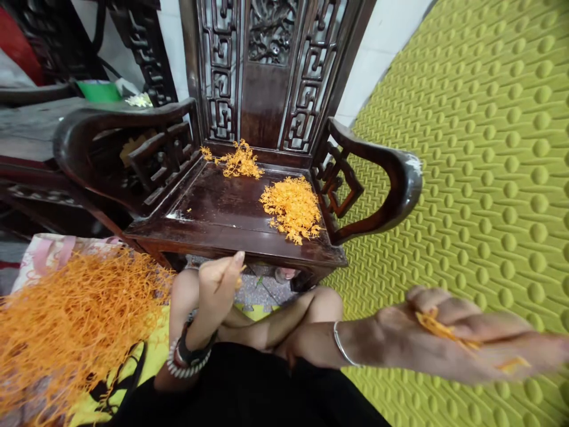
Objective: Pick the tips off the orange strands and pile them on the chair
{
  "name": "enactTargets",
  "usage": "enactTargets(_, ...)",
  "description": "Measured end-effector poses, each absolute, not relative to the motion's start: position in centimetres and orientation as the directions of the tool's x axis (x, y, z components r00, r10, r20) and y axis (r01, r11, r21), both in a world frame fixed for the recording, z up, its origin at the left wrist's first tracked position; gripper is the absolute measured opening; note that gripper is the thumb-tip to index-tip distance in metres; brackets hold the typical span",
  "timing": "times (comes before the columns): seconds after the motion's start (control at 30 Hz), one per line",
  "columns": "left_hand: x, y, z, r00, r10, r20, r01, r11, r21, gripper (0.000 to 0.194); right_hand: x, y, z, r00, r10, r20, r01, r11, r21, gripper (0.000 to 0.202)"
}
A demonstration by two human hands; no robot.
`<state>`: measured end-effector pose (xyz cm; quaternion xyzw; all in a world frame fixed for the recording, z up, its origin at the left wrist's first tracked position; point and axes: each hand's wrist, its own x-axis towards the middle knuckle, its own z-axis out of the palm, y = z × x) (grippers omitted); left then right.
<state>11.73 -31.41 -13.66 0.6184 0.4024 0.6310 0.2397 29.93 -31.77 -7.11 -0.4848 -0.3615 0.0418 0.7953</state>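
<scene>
My left hand (219, 284) is raised in front of the dark wooden chair seat (213, 213), fingers pinched on a thin orange strand. My right hand (462, 347) reaches out low to the right over the green mat, fingers curled around a few orange strands (438, 327). Two heaps of orange strands lie on the seat: a thinner one at the back (237, 161) and a denser one at the right (293, 207). A big loose mass of long orange strands (71, 320) sits at my lower left.
The carved chair has curved armrests on the left (106, 121) and right (391, 178). A bumpy green mat (480, 148) covers the floor to the right. A pink-and-white bag (48, 252) lies under the strand mass. My crossed legs are below the seat.
</scene>
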Motion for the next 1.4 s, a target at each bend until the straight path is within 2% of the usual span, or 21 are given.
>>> enactTargets(0.07, 11.3, -29.2, -13.6, -0.17, 0.857, 0.486, 0.18, -0.458, 0.871, 0.049, 30.2, -30.7, -6.9, 0.777, 0.277, 0.565, 0.251, 0.688, -0.681, 0.041)
enactTargets(0.1, 11.5, -27.6, -13.5, -0.159, 0.864, 0.478, 0.202, -0.446, 0.872, 0.047, 30.0, -29.9, -7.0, 0.777, 0.277, 0.566, 0.201, 0.742, -0.639, 0.044)
enactTargets(0.13, 12.0, -25.9, -13.4, -0.145, 0.864, 0.483, 0.25, -0.44, 0.863, 0.044, 29.7, -29.0, -7.3, 0.759, 0.332, 0.56, 0.134, 0.762, -0.634, 0.049)
enactTargets(0.2, 13.6, -22.2, -13.4, -0.075, 0.873, 0.481, 0.43, -0.407, 0.806, 0.032, 29.2, -27.2, -8.2, 0.726, 0.456, 0.514, 0.028, 0.728, -0.685, 0.057)
enactTargets(0.27, 15.5, -18.6, -13.9, 0.027, 0.909, 0.416, 0.605, -0.346, 0.717, 0.024, 29.2, -25.8, -9.2, 0.735, 0.512, 0.444, -0.022, 0.672, -0.74, 0.056)
enactTargets(0.43, 19.4, -13.5, -16.1, 0.077, 0.95, 0.303, 0.688, -0.271, 0.673, 0.033, 30.5, -24.1, -11.1, 0.777, 0.567, 0.274, -0.136, 0.576, -0.806, 0.051)
enactTargets(0.53, 20.3, -14.1, -15.9, 0.049, 0.918, 0.395, 0.711, -0.31, 0.632, 0.043, 30.9, -23.6, -11.9, 0.732, 0.654, 0.193, -0.216, 0.49, -0.845, 0.05)
enactTargets(0.6, 20.4, -15.7, -14.7, 0.07, 0.86, 0.505, 0.61, -0.437, 0.66, 0.044, 30.9, -23.4, -12.4, 0.695, 0.697, 0.176, -0.199, 0.421, -0.885, 0.05)
enactTargets(0.7, 20.2, -18.9, -12.9, 0.23, 0.8, 0.555, 0.235, -0.599, 0.766, 0.037, 30.5, -23.3, -13.1, 0.635, 0.729, 0.255, -0.045, 0.365, -0.93, 0.051)
enactTargets(0.77, 20.0, -20.8, -12.3, 0.38, 0.778, 0.5, 0.069, -0.563, 0.824, 0.036, 30.0, -23.5, -13.2, 0.588, 0.74, 0.327, 0.033, 0.381, -0.924, 0.05)
enactTargets(0.83, 20.0, -22.1, -12.5, 0.441, 0.794, 0.418, -0.048, -0.444, 0.895, 0.043, 29.5, -23.9, -13.0, 0.563, 0.737, 0.373, 0.072, 0.406, -0.911, 0.05)
enactTargets(0.93, 20.0, -23.4, -13.9, 0.398, 0.859, 0.323, -0.221, -0.252, 0.942, 0.05, 28.3, -25.0, -12.7, 0.544, 0.75, 0.377, 0.088, 0.396, -0.914, 0.049)
enactTargets(1.0, 20.0, -24.3, -14.8, 0.375, 0.875, 0.308, -0.286, -0.206, 0.936, 0.05, 27.1, -25.8, -12.7, 0.57, 0.735, 0.367, 0.083, 0.394, -0.916, 0.05)
enactTargets(1.1, 19.8, -26.0, -15.3, 0.322, 0.904, 0.283, -0.402, -0.14, 0.905, 0.049, 25.4, -26.7, -12.6, 0.652, 0.655, 0.382, 0.076, 0.445, -0.892, 0.05)
enactTargets(1.23, 18.6, -27.5, -14.2, 0.199, 0.974, 0.108, -0.628, 0.042, 0.777, 0.051, 26.1, -26.5, -11.0, 0.763, 0.497, 0.413, 0.072, 0.57, -0.818, 0.05)
enactTargets(1.33, 17.3, -27.9, -13.9, 0.047, 0.999, 0.008, -0.739, 0.03, 0.673, 0.052, 28.1, -25.7, -9.1, 0.822, 0.331, 0.462, 0.143, 0.666, -0.732, 0.05)
enactTargets(1.4, 16.6, -27.8, -14.2, -0.034, 0.999, -0.014, -0.702, -0.014, 0.712, 0.049, 28.4, -24.9, -8.5, 0.787, 0.361, 0.499, 0.147, 0.676, -0.722, 0.049)
